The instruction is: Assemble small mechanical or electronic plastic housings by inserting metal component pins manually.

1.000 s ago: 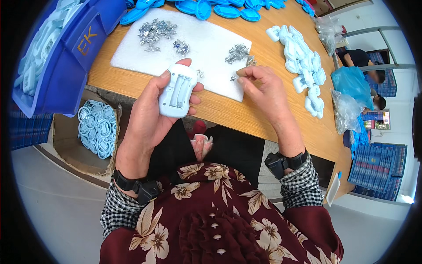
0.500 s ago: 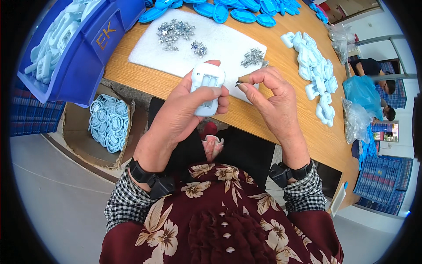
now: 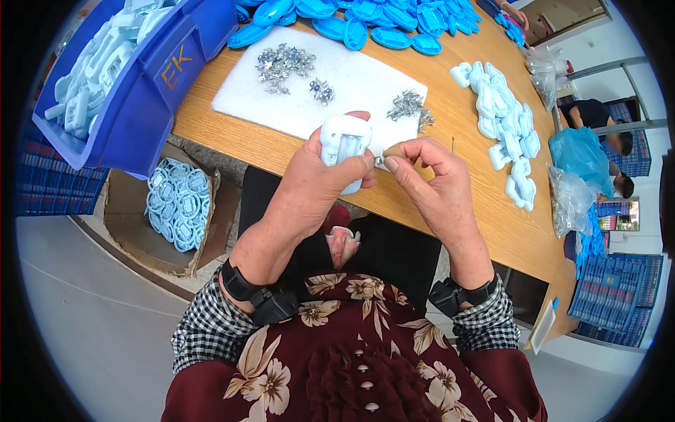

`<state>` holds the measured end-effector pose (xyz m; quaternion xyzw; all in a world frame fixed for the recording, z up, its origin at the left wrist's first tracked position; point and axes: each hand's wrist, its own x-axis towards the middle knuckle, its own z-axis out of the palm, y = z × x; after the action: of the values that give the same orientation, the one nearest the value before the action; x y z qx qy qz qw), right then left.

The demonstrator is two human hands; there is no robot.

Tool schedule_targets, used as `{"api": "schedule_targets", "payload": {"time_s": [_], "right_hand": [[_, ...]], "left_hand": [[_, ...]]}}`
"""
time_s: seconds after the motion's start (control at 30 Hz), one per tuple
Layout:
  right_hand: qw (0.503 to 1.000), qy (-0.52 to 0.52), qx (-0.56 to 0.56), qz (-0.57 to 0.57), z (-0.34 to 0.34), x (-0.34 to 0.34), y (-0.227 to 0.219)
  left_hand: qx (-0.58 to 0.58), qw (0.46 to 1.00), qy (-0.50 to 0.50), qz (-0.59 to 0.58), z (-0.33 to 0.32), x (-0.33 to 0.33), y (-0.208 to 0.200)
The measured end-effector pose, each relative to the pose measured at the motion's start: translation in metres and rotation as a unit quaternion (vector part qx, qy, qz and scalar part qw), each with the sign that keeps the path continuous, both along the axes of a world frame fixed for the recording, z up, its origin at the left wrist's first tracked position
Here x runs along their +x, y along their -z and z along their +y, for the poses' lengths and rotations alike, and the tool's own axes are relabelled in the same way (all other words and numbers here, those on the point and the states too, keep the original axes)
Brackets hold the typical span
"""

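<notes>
My left hand [image 3: 299, 190] is closed around a pale blue plastic housing [image 3: 346, 133] with slotted recesses, its thumb across the front. Close beside the housing's right edge, my right hand [image 3: 446, 193] pinches a tiny metal piece [image 3: 379, 162] between thumb and forefinger; its exact shape is too small to make out. Beyond my hands lies a white foam pad [image 3: 358, 74]. On it sit a large heap of small metal parts [image 3: 285, 65], a smaller metal heap [image 3: 321, 91] and, at the right, a pile of thin metal pieces [image 3: 406, 105].
Pale blue housings [image 3: 499, 105] are piled on the wooden table [image 3: 450, 70]'s right. Bright blue oval parts [image 3: 337, 28] crowd the far edge. A blue bin [image 3: 144, 105] of housings stands left, above a cardboard box [image 3: 130, 232] of light blue rings. Another person's hand [image 3: 515, 14] shows far right.
My right hand has come left and down, bringing the metal piece beside the housing. My left hand has shifted slightly right and down with the housing. The whole view has moved a little.
</notes>
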<state>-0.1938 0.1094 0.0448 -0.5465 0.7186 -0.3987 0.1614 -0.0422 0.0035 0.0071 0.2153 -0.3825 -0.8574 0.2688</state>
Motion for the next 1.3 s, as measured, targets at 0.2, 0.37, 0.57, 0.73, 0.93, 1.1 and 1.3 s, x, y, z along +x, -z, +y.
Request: {"api": "schedule_targets", "payload": {"time_s": [0.2,0.37,0.57,0.73,0.93,1.1,1.3], "right_hand": [[0.974,0.003,0.073,-0.213,0.002,0.002,0.005],[0.993,0.005,-0.002,-0.118,0.004,-0.005,0.011],[0.998,-0.018,-0.049,0.035,0.001,-0.011,0.002],[0.992,-0.037,-0.04,0.115,0.002,-0.016,-0.004],[0.988,-0.034,-0.034,0.148,0.009,-0.024,0.001],[0.986,-0.026,-0.037,0.161,0.013,-0.031,0.008],[0.986,-0.032,-0.017,0.163,0.013,-0.035,0.013]], "left_hand": [[0.005,1.0,0.01,0.0,0.001,0.0,0.002],[0.079,0.994,0.063,0.035,0.0,0.001,0.002],[0.149,0.979,0.124,0.059,0.0,-0.002,0.005],[0.157,0.976,0.148,0.043,0.004,-0.007,0.002],[0.146,0.976,0.163,0.021,0.008,-0.015,0.003],[0.133,0.977,0.165,-0.005,0.011,-0.024,0.007],[0.132,0.976,0.167,-0.041,0.012,-0.03,0.006]]}}
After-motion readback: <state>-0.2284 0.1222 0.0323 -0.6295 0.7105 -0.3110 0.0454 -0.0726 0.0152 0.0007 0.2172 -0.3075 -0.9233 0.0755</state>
